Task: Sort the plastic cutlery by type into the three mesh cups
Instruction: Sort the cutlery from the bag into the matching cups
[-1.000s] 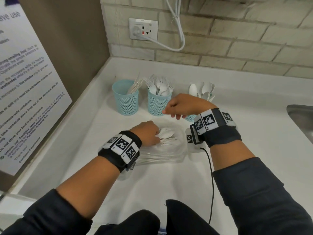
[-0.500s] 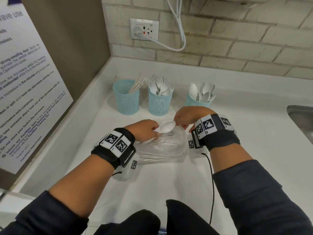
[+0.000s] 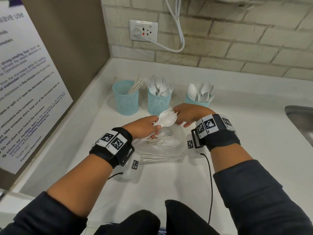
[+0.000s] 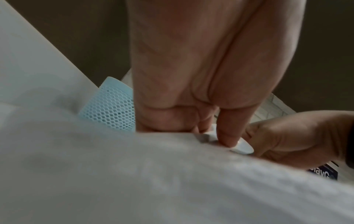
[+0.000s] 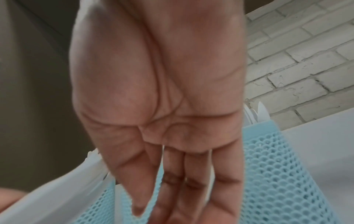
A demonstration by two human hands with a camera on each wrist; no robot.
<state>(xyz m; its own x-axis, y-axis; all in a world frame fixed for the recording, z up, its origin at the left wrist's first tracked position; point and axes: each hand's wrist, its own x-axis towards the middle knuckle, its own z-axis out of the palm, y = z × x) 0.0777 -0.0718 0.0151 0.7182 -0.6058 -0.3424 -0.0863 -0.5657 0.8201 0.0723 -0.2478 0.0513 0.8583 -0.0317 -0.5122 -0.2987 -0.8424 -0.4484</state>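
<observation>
Three teal mesh cups stand in a row at the back of the counter: the left cup [image 3: 125, 99] holds knives, the middle cup [image 3: 159, 103] forks, the right cup [image 3: 197, 102] spoons. My left hand [image 3: 144, 127] grips a bundle of white cutlery [image 3: 166, 121], a spoon bowl in front and fork tines behind, lifted over a clear plastic bag [image 3: 179, 150] holding more cutlery. My right hand [image 3: 188, 114] pinches the head end of that bundle. In the left wrist view my thumb presses on the spoon bowl [image 4: 242, 147].
A brown panel with a white notice [image 3: 25, 90] closes the left side. A brick wall with a socket [image 3: 144, 30] and white cable runs behind the cups. A steel sink [image 3: 299, 121] lies at the right edge. Bare white counter [image 3: 245, 133] spreads right of the cups.
My right hand came back from the cups and down to the bundle. My left hand lifted the bundle of cutlery up out of the bag toward it.
</observation>
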